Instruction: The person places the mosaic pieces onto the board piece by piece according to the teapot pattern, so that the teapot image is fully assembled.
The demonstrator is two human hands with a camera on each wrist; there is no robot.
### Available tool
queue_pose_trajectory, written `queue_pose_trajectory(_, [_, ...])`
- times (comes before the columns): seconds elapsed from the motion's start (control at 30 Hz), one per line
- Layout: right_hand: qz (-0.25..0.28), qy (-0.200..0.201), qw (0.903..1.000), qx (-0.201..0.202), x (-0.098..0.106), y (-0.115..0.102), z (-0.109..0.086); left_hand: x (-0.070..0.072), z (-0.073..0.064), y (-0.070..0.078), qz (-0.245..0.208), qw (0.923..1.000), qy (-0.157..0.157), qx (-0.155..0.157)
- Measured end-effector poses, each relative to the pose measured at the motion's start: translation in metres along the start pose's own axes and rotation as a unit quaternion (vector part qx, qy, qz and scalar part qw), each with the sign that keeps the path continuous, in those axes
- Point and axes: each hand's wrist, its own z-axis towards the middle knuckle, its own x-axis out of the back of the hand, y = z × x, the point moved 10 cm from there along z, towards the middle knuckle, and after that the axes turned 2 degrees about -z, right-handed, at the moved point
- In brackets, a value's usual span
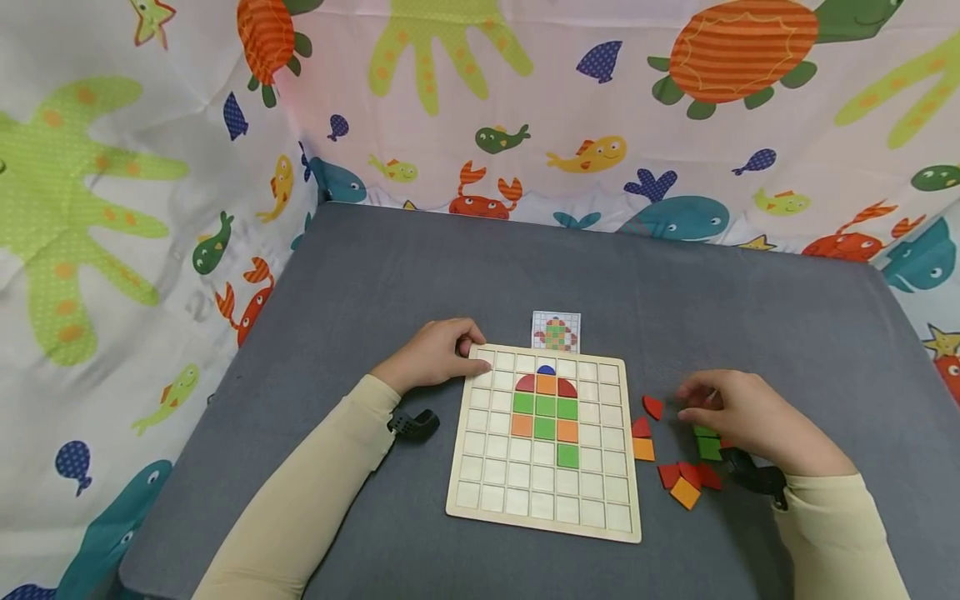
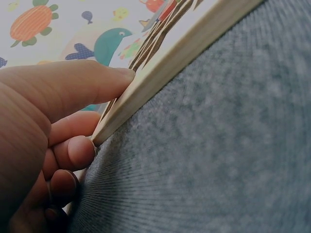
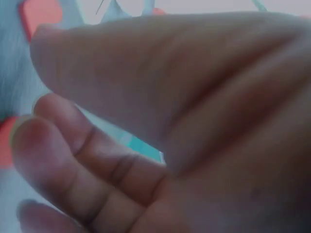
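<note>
My left hand (image 1: 435, 357) grips the upper left corner of a wooden grid board (image 1: 517, 498). In the left wrist view the thumb (image 2: 97, 85) lies on the board's rim (image 2: 160, 80), with the fingers curled at its corner. Green, orange, red and blue tiles form a figure in the grid, a green tile (image 1: 567, 456) lowest. Right of the board my right hand (image 1: 742, 421) hovers over loose green tiles (image 1: 708, 448), partly hiding them. Its fingers are loosely bent; in the right wrist view a gap shows between thumb (image 3: 107, 63) and fingers, nothing held.
A small pattern card (image 1: 556, 330) lies behind the board's top edge. Loose red pieces (image 1: 652, 407) and orange tiles (image 1: 685, 493) lie along the board's right side. A grey table (image 1: 420, 267) spreads around, with sea-animal cloth (image 1: 600, 92) behind and at the left.
</note>
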Motion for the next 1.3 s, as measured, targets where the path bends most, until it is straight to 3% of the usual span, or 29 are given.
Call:
queue_pose_trajectory(0.27, [-0.008,-0.019,0.9980,-0.059,0.006,0.040,-0.007,-0.001,0.001,-0.002,0.006,1.0000,-0.001,0.002])
queue_pose_trajectory(0.5, [-0.028,-0.017,0.9962,-0.081,0.007,0.060,-0.009,0.000,0.001,0.000,0.005,1.0000,-0.001,-0.003])
queue_pose_trajectory(1.3, [-0.021,-0.044,0.9940,-0.098,-0.002,0.061,-0.009,0.000,0.000,0.001,0.002,1.0000,-0.001,0.003])
